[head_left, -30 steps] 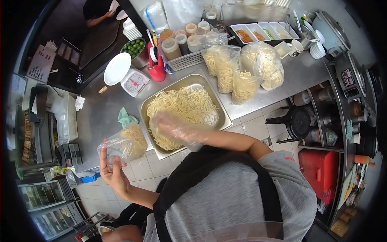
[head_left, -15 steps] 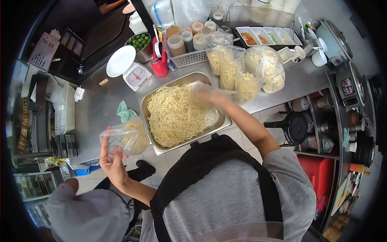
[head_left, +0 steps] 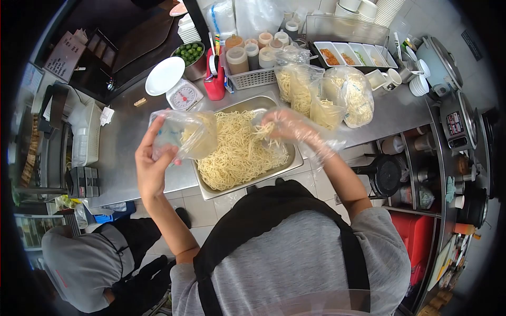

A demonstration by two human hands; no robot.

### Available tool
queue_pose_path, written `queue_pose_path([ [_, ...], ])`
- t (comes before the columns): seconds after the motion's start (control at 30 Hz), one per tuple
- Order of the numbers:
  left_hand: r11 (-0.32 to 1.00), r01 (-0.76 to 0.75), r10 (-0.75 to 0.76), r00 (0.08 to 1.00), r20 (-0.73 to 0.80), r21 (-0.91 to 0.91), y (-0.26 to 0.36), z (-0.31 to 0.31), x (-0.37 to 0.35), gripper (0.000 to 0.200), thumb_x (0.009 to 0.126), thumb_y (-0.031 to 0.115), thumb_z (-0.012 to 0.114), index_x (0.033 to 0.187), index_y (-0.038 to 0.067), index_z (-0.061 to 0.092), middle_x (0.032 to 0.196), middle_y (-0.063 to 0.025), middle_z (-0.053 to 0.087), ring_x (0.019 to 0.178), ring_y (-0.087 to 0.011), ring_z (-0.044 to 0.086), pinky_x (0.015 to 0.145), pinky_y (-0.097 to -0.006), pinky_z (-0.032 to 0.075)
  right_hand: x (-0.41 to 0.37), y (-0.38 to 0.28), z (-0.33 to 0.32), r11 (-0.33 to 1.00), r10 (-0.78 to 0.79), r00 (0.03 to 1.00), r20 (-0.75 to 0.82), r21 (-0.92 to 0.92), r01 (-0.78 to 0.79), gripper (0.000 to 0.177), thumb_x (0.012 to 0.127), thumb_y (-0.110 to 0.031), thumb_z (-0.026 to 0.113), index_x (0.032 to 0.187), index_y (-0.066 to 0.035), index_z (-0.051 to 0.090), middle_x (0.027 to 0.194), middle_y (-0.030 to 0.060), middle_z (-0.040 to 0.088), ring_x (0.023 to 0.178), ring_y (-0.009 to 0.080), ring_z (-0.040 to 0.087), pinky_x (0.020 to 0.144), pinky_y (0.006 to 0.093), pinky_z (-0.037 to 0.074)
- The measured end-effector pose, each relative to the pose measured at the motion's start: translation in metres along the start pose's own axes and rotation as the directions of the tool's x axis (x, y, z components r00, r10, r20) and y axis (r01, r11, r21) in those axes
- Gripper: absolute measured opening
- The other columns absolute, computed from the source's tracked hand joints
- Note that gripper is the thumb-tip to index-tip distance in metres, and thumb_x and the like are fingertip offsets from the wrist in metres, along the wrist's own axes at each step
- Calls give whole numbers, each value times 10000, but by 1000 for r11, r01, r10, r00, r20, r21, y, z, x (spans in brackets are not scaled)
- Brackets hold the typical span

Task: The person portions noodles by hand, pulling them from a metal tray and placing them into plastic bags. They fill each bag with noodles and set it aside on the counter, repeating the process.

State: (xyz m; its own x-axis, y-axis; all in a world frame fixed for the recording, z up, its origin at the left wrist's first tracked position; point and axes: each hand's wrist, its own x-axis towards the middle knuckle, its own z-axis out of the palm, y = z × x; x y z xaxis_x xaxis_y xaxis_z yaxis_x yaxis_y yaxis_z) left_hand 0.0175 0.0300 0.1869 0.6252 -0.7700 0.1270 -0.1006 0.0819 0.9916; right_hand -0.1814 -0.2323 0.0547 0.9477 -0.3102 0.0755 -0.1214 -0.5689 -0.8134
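Clutching a part-filled bag (head_left: 184,134) in the closed left hand (head_left: 152,167) at the tray's (head_left: 240,104) 10 o'clock; pinched a noodle clump (head_left: 266,129) in the gloved right hand (head_left: 289,126) at 2 o'clock. Probably risked strands slipping off the slick glove onto the bench (head_left: 126,152).

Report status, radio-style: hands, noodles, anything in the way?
Left hand grips part-filled bag. Gloved right hand holds noodles over tray. Filled bags behind tray; nothing between hands.
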Motion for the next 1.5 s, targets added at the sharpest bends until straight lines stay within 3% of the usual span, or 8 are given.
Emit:
queue_pose_path([
  [0.1,996,77,-73,994,77,-46,-6,3,15,651,725,-132,562,1354,-58,412,1379,-145,439,721,-85,609,570,-224,495,12,-39,-39,987,-117,993,20,-107,118,218,745,-152,740,935,-76,666,936,79,669,887,201,632,791,296,496],
  [0.2,990,124,-114,983,142,-64,-9,5,25,686,722,-132,580,1374,-58,379,1387,-141,423,699,-98,608,605,-236,514,21,-67,-61,858,-104,992,68,511,54,172,758,-139,741,899,-74,667,859,24,655,805,149,615,750,268,483],
  [0.6,976,219,-209,938,275,-7,7,12,47,719,736,-98,605,1398,-45,329,1088,-112,611,719,-104,625,632,-231,534,82,-192,-73,653,-371,916,-155,657,376,202,752,-124,739,892,-1,661,870,78,652,828,144,635,752,287,502],
  [0.73,974,225,-212,940,268,-16,19,16,51,659,746,-88,611,1361,-41,380,1023,-86,634,714,-89,623,613,-218,541,96,-201,-44,953,-293,956,5,79,291,234,762,-144,692,974,-47,670,902,61,661,873,175,636,789,304,498],
  [0.87,979,204,-188,936,297,-24,16,13,57,581,747,-71,612,1295,-62,418,1011,-79,632,796,-103,637,667,-246,545,106,-197,-37,827,-427,883,198,-309,469,332,761,-192,672,1055,-40,664,990,119,677,946,245,645,858,358,488],
  [1.23,988,150,-138,963,233,-35,35,8,59,571,734,-91,603,1278,-72,429,921,-77,622,630,-106,607,599,-235,541,96,-241,-72,821,-455,883,118,-328,467,281,761,-189,616,987,-32,674,959,153,668,952,295,640,849,378,490],
  [1.33,977,209,-209,933,291,32,34,8,63,594,721,-86,571,1298,-53,434,1100,-89,579,643,-83,587,577,-216,521,113,-199,-55,606,-784,617,-74,-309,733,276,798,-189,606,1027,-49,667,1025,137,658,1018,278,615,899,368,475],
  [1.5,994,86,-66,962,265,-62,40,-42,115,547,761,-70,526,1305,-50,471,1270,-103,559,677,-58,585,609,-213,519,91,-181,-73,848,-499,795,-345,-6,530,339,841,-235,638,1126,-52,650,1124,105,641,990,184,611,852,327,504],
])
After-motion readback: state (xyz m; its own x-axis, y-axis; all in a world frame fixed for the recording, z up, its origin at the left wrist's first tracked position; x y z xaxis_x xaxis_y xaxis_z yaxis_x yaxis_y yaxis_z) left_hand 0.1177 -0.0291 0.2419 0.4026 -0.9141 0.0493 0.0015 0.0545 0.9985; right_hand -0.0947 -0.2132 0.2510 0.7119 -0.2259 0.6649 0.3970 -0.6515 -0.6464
